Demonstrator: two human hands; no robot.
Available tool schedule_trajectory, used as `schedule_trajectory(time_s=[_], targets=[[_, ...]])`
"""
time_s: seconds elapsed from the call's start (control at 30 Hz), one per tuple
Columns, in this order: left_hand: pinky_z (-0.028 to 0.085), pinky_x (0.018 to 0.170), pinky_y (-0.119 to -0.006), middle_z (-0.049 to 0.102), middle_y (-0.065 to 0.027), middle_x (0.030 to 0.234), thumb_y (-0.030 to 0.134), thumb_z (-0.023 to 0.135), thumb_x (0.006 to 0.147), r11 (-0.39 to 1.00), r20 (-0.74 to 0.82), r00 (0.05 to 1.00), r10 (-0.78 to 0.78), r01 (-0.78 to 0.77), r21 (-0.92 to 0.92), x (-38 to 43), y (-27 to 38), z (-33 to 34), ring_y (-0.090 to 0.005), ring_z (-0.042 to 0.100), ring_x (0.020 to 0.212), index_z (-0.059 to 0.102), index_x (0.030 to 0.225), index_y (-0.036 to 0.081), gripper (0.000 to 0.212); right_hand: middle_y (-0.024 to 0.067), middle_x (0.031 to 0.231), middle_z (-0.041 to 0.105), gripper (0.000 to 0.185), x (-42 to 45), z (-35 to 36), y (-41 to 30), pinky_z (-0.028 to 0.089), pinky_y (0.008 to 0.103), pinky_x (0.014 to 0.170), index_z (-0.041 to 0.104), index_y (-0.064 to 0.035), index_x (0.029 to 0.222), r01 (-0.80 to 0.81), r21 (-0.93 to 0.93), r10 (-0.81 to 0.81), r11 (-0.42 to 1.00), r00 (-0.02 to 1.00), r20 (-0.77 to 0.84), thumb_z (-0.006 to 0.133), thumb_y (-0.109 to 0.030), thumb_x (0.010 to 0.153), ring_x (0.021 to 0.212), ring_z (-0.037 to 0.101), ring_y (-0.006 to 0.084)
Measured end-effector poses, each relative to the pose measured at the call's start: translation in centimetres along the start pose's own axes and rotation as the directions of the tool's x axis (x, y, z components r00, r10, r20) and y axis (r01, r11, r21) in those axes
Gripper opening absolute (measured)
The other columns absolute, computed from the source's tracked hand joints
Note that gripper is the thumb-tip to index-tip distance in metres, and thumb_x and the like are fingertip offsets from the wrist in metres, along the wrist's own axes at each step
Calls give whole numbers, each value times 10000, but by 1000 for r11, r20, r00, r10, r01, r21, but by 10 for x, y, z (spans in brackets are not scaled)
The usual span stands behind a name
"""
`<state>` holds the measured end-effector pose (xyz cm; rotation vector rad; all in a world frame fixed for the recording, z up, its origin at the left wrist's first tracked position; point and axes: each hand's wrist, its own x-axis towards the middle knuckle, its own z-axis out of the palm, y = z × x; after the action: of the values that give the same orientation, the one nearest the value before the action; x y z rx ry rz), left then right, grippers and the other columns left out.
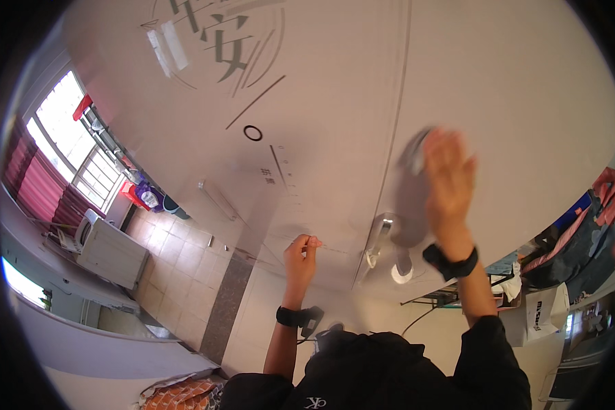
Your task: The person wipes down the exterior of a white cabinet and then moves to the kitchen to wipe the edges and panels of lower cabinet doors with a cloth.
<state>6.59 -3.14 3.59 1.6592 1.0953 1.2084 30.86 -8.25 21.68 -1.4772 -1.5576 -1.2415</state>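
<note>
My right hand lies nearly flat against a tall pale panel, blurred by motion. A whitish cloth or pad shows at the left edge of its fingers, mostly hidden under them. Lower down, my left hand is curled in front of the neighbouring pale panel, thumb against the fingers, with nothing visible in it. Between the hands a metal handle sits beside the seam, a small hook-like piece below it. Black straps with small boxes circle both wrists.
Printed characters and a black ring mark the left panel. A slim handle is at its left. Beyond lie a tiled floor, a white appliance and a window. Clothes and a white bag are at right.
</note>
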Motion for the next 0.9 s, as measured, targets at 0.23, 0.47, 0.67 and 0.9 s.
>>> schedule_trajectory(time_s=[0.23, 0.47, 0.67, 0.9], targets=[[450, 619, -249, 659, -55, 753, 253, 502, 951, 994, -79, 995, -64, 71, 80, 23, -27, -51, -110, 578, 647, 605, 838, 15, 283, 28, 1335, 507, 505, 30, 24, -33, 296, 364, 1052, 529, -93, 1279, 57, 74, -57, 996, 998, -11, 465, 59, 801, 1247, 465, 211], [449, 797, -347, 535, -135, 1118, 226, 594, 888, 974, -549, 832, 75, 57, 219, 74, -41, -111, -242, 519, 990, 500, 1126, 27, 325, 38, 1290, 540, 448, 10, 15, -50, 429, 337, 967, 533, -91, 1262, 315, 208, -369, 926, 872, 322, 506, -27, 820, 1219, 494, 157], [341, 1002, -428, 440, -177, 1260, 223, 670, 824, 942, -676, 715, 179, 73, 326, 120, -40, -140, -334, 431, 1166, 371, 1293, 4, 598, 98, 1392, 440, 480, 177, -6, -6, 184, 449, 1097, 464, -47, 1328, 52, -69, -73, 996, 938, -340, 394, 37, 861, 1340, 333, 263], [381, 948, -412, 492, -187, 1219, 193, 685, 809, 973, -539, 819, 194, -91, 211, 139, -81, -149, -306, 500, 1102, 398, 1279, -24, 591, 17, 1398, 426, 516, 26, 41, -91, 376, 259, 1027, 443, -51, 1331, 437, 140, -459, 889, 847, 269, 505, -26, 819, 1268, 427, 125]])
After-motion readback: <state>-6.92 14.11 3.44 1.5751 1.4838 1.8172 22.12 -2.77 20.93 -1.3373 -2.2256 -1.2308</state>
